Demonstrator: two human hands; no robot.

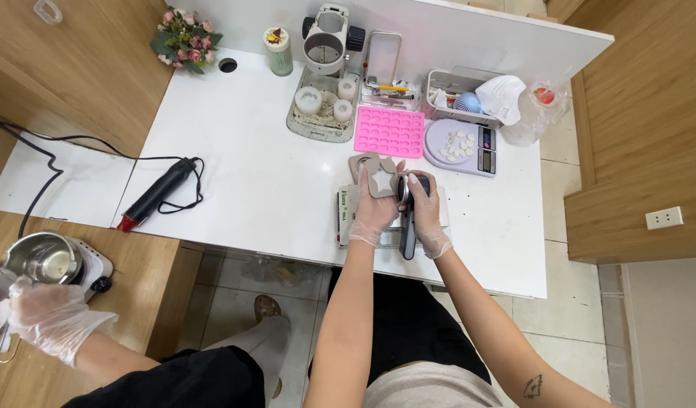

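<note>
Your left hand (374, 214) pinches a beige mould (381, 182) with a pale star-shaped hollow, held above the white bench (272, 189). Just right of that grip, your right hand (427, 215) clasps a dark handheld tool (407, 219), its head touching the mould's edge

The person is wearing thin, clear disposable gloves on both hands; the left hand (375, 214) and the right hand (427, 215) are showing wrinkles of loose plastic at the wrists. Both forearms are staying bare, without sleeves. A small dark tattoo is showing on the right forearm. The person is wearing a light grey top and black trousers.
</note>
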